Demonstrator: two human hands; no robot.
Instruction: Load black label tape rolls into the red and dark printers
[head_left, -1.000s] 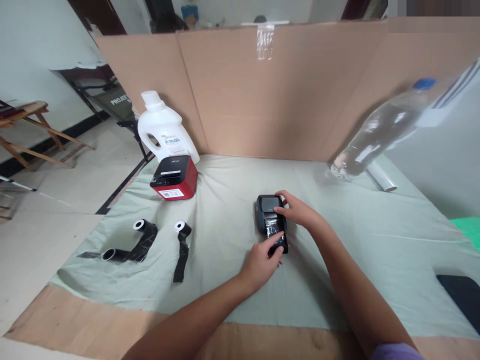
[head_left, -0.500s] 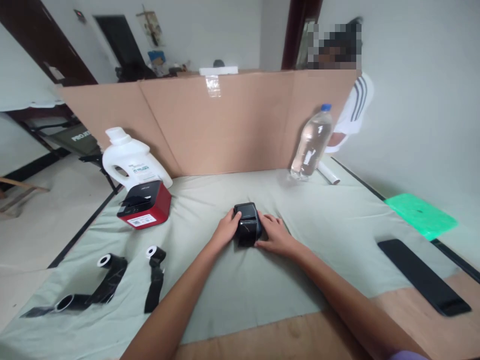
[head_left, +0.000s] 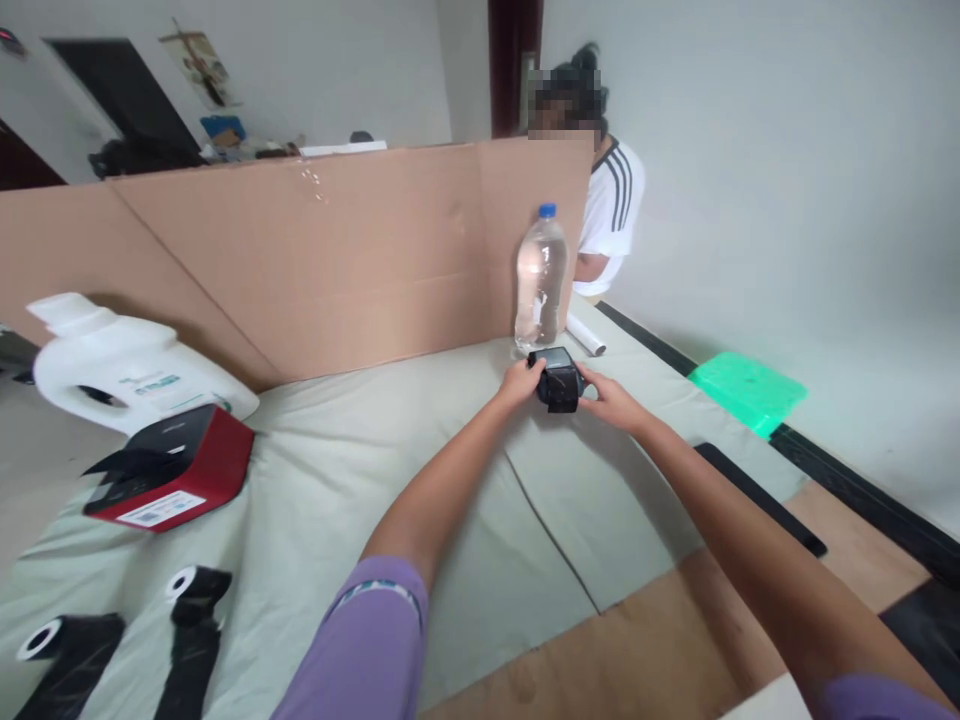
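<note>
Both of my hands grip a small black printer [head_left: 553, 360], a boxy device with a glossy black strip hanging down its front. My left hand [head_left: 523, 382] presses on its left side, thumb near the top edge. On the opposite side, the fingers of my right hand [head_left: 611, 400] are closed against it. It is held out in front of a clear water bottle [head_left: 541, 280] with a blue cap, whose base it partly overlaps in view. A shadow falls on the pale green cloth [head_left: 420, 450] below and to the right; whether the printer touches the cloth I cannot tell.
To the left are a white jug [head_left: 142, 370], a red and black printer [head_left: 180, 470] and black rolls [head_left: 199, 590]. A cardboard screen [head_left: 360, 260] stands behind. Rightward lie a white tube [head_left: 585, 335], a dark flat slab [head_left: 761, 500] and a green stool [head_left: 750, 390]. A person [head_left: 611, 210] is beyond.
My hands have carried the black printer forward and to the right, from mid-cloth to near the water bottle. The camera view has swung right.
</note>
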